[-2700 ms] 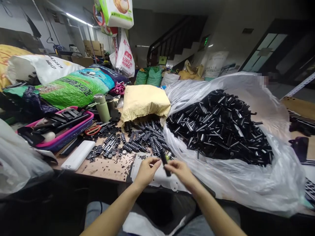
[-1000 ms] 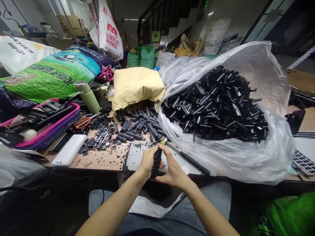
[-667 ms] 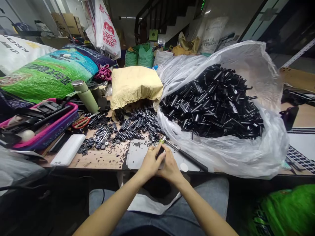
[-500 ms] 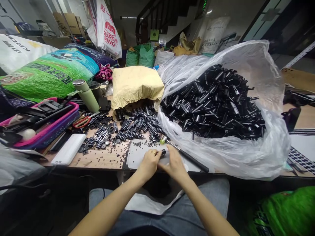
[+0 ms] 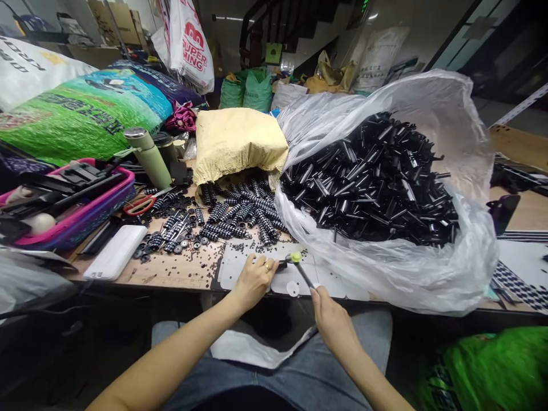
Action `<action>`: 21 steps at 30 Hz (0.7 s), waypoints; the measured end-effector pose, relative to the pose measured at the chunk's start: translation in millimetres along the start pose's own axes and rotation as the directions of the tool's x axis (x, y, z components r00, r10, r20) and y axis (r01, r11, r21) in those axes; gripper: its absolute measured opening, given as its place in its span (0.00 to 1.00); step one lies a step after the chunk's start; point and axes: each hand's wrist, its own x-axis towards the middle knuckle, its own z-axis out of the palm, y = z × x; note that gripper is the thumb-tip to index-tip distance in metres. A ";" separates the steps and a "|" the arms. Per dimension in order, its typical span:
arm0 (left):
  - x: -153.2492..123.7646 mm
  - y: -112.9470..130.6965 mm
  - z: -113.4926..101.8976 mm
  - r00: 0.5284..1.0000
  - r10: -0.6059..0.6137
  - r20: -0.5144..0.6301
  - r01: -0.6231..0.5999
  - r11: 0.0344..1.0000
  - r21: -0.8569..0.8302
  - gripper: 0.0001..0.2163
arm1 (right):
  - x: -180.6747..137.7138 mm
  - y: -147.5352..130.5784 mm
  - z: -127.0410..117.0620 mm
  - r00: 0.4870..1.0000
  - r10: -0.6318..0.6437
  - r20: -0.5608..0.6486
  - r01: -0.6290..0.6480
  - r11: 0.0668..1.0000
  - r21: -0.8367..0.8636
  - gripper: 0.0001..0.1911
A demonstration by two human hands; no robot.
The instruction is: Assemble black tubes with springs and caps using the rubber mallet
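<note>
My left hand (image 5: 256,278) is closed around a small black cylindrical part (image 5: 282,264) held low over the grey mat (image 5: 233,271); most of the part is hidden by my fingers. My right hand (image 5: 331,313) grips the dark handle of a mallet (image 5: 305,275). Its yellow-green head (image 5: 295,257) is right beside the exposed end of the black part; whether they touch I cannot tell. Beyond my left hand lies a heap of black ribbed rods (image 5: 240,208), spilling from a pale yellow sack (image 5: 242,140).
A clear plastic bag (image 5: 445,279) full of black tubular parts (image 5: 377,182) stands at right. To the left are a pink-and-purple basket (image 5: 92,211), a white power bank (image 5: 115,251), scissors (image 5: 140,205) and a green flask (image 5: 149,160). Tiny black rings (image 5: 188,265) are scattered over the table.
My right hand has left the black part, picked up the mallet from the mat and brought its head beside the part. My left hand still holds the part.
</note>
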 end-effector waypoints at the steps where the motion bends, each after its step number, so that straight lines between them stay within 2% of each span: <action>1: 0.1 4.4 1.2 1.000 -0.015 0.002 0.015 1.000 0.010 0.17 | -1.6 -3.7 -2.4 1.000 -0.003 0.021 0.003 1.000 -0.001 0.16; 2: 0.2 9.5 2.2 1.000 -0.028 0.001 0.028 0.999 0.017 0.18 | -2.6 -8.8 -6.4 1.000 -0.014 0.012 0.014 1.000 0.020 0.16; 4: 0.1 20.3 3.9 0.999 -0.041 -0.001 0.041 0.999 0.019 0.26 | -4.2 -22.8 -16.2 0.994 -0.068 -0.082 0.077 0.991 0.109 0.17; 7: -1.1 31.6 7.3 0.999 -0.024 0.028 0.024 1.000 0.007 0.32 | -7.3 -46.2 -21.0 0.953 -0.182 -0.243 0.235 0.950 0.208 0.19; 8: -1.5 32.8 9.0 0.999 -0.022 0.037 0.022 1.000 0.002 0.31 | -7.9 -52.2 -17.7 0.939 -0.228 -0.257 0.281 0.940 0.192 0.19; 10: -1.0 31.1 12.9 0.999 -0.023 0.039 0.024 1.000 -0.013 0.29 | -8.0 -59.4 -6.1 0.935 -0.301 -0.186 0.321 0.943 0.090 0.20; 12: 2.0 26.6 15.6 1.000 -0.015 0.023 0.016 0.999 -0.041 0.27 | -6.4 -60.2 4.7 0.948 -0.315 -0.044 0.314 0.949 -0.026 0.19; 14: 7.0 23.3 14.2 1.000 -0.019 0.021 0.021 0.996 -0.090 0.24 | -3.3 -56.2 7.2 0.961 -0.272 0.042 0.275 0.959 -0.069 0.19; 17: 13.0 25.2 1.8 0.989 -0.127 0.076 0.139 0.974 -0.176 0.17 | 5.0 -42.6 -4.1 0.985 -0.172 0.017 0.173 0.984 -0.051 0.20; 19: 13.7 26.3 -10.9 0.987 -0.135 0.088 0.153 0.957 -0.247 0.13 | 13.2 -27.7 -12.0 0.995 -0.095 -0.012 0.094 0.992 -0.079 0.20; 21: 14.3 17.5 -23.0 0.986 -0.156 0.063 0.167 0.943 -0.287 0.11 | 22.1 -9.1 -13.1 0.999 -0.041 -0.023 0.038 0.989 -0.141 0.19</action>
